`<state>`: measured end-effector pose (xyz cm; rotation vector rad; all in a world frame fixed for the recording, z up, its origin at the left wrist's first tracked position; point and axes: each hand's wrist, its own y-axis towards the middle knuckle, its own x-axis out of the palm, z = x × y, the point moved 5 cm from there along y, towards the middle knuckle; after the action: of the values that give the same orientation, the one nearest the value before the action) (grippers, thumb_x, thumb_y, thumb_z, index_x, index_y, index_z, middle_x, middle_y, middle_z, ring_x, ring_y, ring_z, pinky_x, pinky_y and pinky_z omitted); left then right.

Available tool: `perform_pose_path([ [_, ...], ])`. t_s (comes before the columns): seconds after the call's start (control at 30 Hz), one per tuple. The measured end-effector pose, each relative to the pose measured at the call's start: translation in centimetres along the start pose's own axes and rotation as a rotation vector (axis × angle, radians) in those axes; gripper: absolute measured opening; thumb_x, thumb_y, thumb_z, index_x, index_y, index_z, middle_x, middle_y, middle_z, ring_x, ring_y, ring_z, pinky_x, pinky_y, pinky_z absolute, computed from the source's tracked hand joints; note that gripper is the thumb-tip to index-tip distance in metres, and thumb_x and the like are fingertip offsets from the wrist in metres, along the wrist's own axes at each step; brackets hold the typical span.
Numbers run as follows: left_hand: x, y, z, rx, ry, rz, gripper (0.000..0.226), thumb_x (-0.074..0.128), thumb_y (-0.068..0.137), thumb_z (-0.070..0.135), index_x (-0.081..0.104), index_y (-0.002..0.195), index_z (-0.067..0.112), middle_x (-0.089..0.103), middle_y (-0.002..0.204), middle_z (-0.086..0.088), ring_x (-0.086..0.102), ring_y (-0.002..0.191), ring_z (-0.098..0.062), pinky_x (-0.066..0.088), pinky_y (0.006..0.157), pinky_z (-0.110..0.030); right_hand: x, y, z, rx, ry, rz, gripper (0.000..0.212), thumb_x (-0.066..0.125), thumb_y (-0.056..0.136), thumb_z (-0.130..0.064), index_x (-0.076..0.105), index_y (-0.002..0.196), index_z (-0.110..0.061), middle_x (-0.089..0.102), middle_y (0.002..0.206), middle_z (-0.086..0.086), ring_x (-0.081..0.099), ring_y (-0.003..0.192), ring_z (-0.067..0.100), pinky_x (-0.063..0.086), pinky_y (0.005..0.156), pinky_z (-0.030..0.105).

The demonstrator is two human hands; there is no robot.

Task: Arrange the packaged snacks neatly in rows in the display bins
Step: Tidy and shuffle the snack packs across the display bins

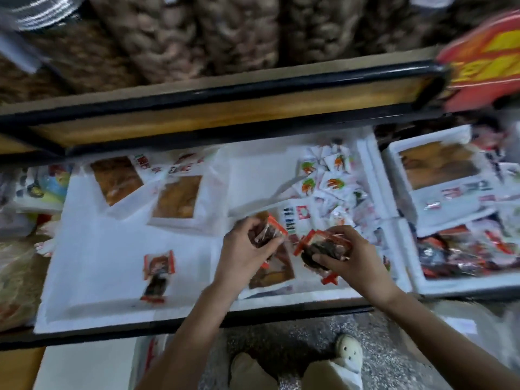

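While left hand and right hand each grip red-edged packets | white foam bin | speckled floor

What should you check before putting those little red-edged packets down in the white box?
1. Left hand grips a small red-edged dark snack packet: ok.
2. Right hand grips a bunch of red-edged dark packets: ok.
3. Bare floor free in the white foam bin: ok.
4. Row started: not ok, only a lone red-edged packet lies there.
5. Count in the right hand: cannot tell, blurred.
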<state>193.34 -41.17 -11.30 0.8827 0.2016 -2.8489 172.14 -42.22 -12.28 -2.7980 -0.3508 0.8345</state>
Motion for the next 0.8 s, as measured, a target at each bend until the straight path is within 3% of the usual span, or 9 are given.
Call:
perform_pose_path([
  [0.07,3.9,0.4,3.7,0.065,0.022,-0.017,0.027,0.081,0.072,0.026,0.058,0.085,0.022,0.055,0.073,0.02,0.056,0.068,0.006,0.036,0.061,-0.002,-4.4,-0.4,3.1,0.054,0.023,0.045,0.047,0.08,0.071,-0.025,0.051,0.109,-0.024,0.063,0.093,-0.007,0.062,0.086,0.01,0.042,0.066,0.015],
  [0.13,8.2,0.8,6.7,0.069,0.035,-0.082,0.027,0.079,0.075,0.027,0.057,0.087,0.02,0.051,0.072,0.022,0.052,0.065,0.011,0.035,0.061,-0.001,-8.8,-0.7,6.0,0.082,-0.01,0.097,0.046,0.081,0.07,-0.024,0.053,0.107,-0.023,0.065,0.09,-0.004,0.062,0.083,0.013,0.04,0.062,0.012],
  [0.27,17.0,2.0,11.4,0.079,-0.012,-0.231,0.031,0.074,0.079,0.037,0.055,0.096,0.02,0.054,0.083,0.016,0.052,0.075,0.001,0.036,0.062,-0.006,-17.0,-0.7,11.7,0.134,-0.057,0.225,0.041,0.082,0.069,-0.019,0.056,0.101,-0.019,0.063,0.081,-0.003,0.061,0.076,0.015,0.04,0.055,0.005],
  [0.4,25.0,4.0,16.1,0.086,0.02,-0.334,0.033,0.072,0.08,0.041,0.051,0.094,0.019,0.052,0.077,0.01,0.052,0.074,-0.01,0.035,0.055,-0.011,-23.8,0.3,16.4,0.19,-0.075,0.348,0.045,0.08,0.072,-0.017,0.054,0.107,-0.01,0.062,0.085,0.004,0.06,0.085,0.02,0.036,0.064,0.02],
  [0.47,29.0,5.4,18.5,0.095,0.006,-0.363,0.039,0.072,0.08,0.041,0.054,0.098,0.012,0.055,0.081,0.004,0.056,0.078,-0.015,0.032,0.054,-0.013,-26.8,1.3,18.1,0.219,-0.096,0.398,0.048,0.078,0.075,-0.019,0.052,0.113,-0.005,0.065,0.095,0.013,0.061,0.095,0.025,0.034,0.067,0.021],
  [0.6,35.4,8.7,22.9,0.087,-0.037,-0.404,0.047,0.07,0.083,0.037,0.053,0.112,0.004,0.059,0.105,-0.012,0.056,0.098,-0.025,0.033,0.067,-0.02,-31.5,4.4,19.7,0.242,-0.089,0.484,0.054,0.074,0.079,-0.02,0.046,0.12,-0.001,0.063,0.112,0.019,0.058,0.106,0.034,0.043,0.08,0.034],
  [0.7,38.2,10.3,25.2,0.048,-0.107,-0.441,0.042,0.069,0.085,0.02,0.049,0.121,0.008,0.058,0.119,-0.01,0.057,0.11,-0.024,0.048,0.089,-0.032,-33.9,6.1,19.5,0.15,-0.02,0.549,0.057,0.071,0.083,-0.019,0.038,0.127,-0.003,0.056,0.121,0.015,0.055,0.112,0.03,0.048,0.088,0.042],
  [0.8,38.5,9.8,25.3,0.096,-0.058,-0.436,0.039,0.064,0.089,0.013,0.048,0.125,0.011,0.054,0.126,-0.008,0.053,0.116,-0.02,0.046,0.095,-0.032,-34.2,6.3,18.9,0.084,-0.108,0.558,0.055,0.064,0.088,-0.018,0.037,0.133,-0.004,0.047,0.131,0.016,0.047,0.12,0.029,0.044,0.097,0.045],
])
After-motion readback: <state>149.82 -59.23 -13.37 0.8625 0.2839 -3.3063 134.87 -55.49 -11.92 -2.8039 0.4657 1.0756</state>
